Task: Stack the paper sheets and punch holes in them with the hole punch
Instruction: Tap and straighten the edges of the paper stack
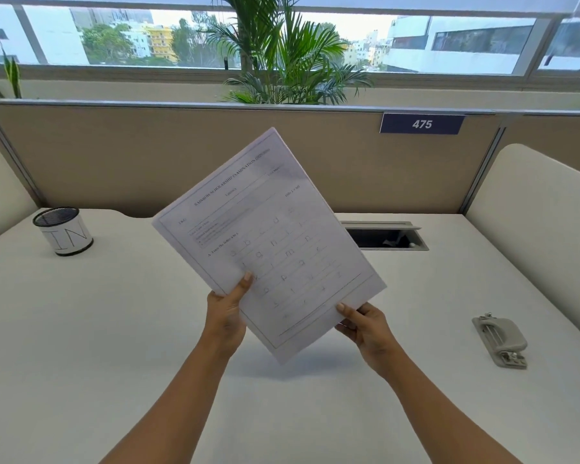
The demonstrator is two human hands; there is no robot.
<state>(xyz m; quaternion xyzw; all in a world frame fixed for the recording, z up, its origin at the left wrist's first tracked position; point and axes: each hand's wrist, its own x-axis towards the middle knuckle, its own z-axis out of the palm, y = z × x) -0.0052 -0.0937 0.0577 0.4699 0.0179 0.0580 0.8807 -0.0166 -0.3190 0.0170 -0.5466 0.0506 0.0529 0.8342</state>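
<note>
A stack of white printed paper sheets [275, 229] is held up in the air above the desk, tilted with its top to the upper right. My left hand [226, 313] grips the stack's lower left edge, thumb on the front. At the lower right corner my right hand [365, 326] pinches the stack, thumb on top. A grey hole punch [499, 339] lies flat on the white desk [114, 329] to the right, apart from both hands.
A black mesh pen cup in a white sleeve [64, 231] stands at the back left. A cable hatch [385, 236] is open at the back of the desk. Beige partitions with a "475" sign [422, 123] border the desk; cream side panels rise left and right.
</note>
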